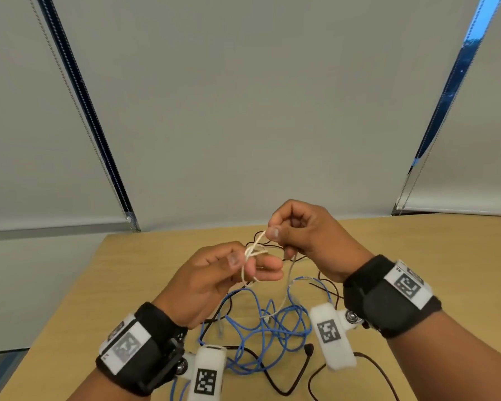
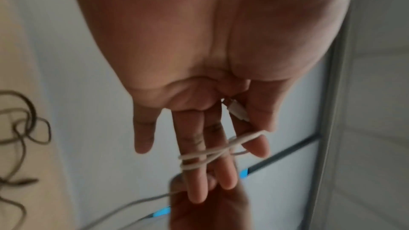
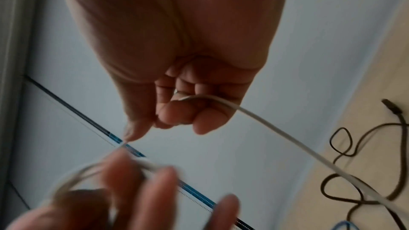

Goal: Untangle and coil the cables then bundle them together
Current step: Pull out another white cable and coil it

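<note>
A thin white cable [image 1: 255, 251] is wound in a few loops round the straight fingers of my left hand [image 1: 255, 264], and the thumb presses it there. In the left wrist view the loops [image 2: 205, 156] cross the middle fingers, and the white plug [image 2: 235, 111] is tucked under the thumb. My right hand [image 1: 272, 230], just above and to the right, pinches the same cable between thumb and forefinger; its other fingers curl round the trailing length [image 3: 276, 132], which runs down to the table. Both hands are raised above the table.
A tangled blue cable [image 1: 272, 322] lies on the wooden table [image 1: 99, 285] under my hands, mixed with a thin black cable [image 1: 272, 380] whose plug [image 1: 310, 349] lies near the front. Grey window blinds [image 1: 243, 111] hang behind the table's far edge.
</note>
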### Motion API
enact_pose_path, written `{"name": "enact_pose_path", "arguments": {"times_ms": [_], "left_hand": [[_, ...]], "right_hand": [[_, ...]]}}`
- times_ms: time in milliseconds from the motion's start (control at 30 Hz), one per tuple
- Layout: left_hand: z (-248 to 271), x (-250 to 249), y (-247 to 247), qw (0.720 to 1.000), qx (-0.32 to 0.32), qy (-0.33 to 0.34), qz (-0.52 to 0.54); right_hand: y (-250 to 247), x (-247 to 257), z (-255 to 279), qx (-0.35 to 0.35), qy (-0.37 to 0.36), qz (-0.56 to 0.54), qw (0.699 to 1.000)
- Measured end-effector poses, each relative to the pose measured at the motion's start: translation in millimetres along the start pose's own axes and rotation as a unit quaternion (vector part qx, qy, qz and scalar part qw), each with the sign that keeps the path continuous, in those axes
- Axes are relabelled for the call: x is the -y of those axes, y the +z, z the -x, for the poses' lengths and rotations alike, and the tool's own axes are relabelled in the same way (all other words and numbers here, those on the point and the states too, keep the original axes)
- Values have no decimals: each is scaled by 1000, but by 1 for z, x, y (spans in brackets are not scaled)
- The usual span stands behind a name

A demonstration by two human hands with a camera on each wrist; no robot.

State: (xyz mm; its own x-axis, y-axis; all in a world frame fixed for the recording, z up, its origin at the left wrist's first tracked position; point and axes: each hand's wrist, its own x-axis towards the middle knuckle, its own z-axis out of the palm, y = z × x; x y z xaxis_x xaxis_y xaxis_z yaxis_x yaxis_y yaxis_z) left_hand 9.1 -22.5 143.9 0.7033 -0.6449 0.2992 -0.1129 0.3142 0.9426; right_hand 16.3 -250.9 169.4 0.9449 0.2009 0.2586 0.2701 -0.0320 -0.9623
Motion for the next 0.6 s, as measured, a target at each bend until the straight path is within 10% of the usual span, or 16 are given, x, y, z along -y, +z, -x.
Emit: {"name": "enact_pose_path", "arguments": {"times_ms": [133,333,600], "left_hand": [[-8,-17,5,988,-10,83,132],[-25,-47,-10,970,-150,185,-49],[-27,-6,-35,903,-195,28,-383]], "right_hand": [[23,-23,3,6,38,-116,993],[67,-66,33,47,109,-92,989],[67,-38,39,64,49,26,996]]}}
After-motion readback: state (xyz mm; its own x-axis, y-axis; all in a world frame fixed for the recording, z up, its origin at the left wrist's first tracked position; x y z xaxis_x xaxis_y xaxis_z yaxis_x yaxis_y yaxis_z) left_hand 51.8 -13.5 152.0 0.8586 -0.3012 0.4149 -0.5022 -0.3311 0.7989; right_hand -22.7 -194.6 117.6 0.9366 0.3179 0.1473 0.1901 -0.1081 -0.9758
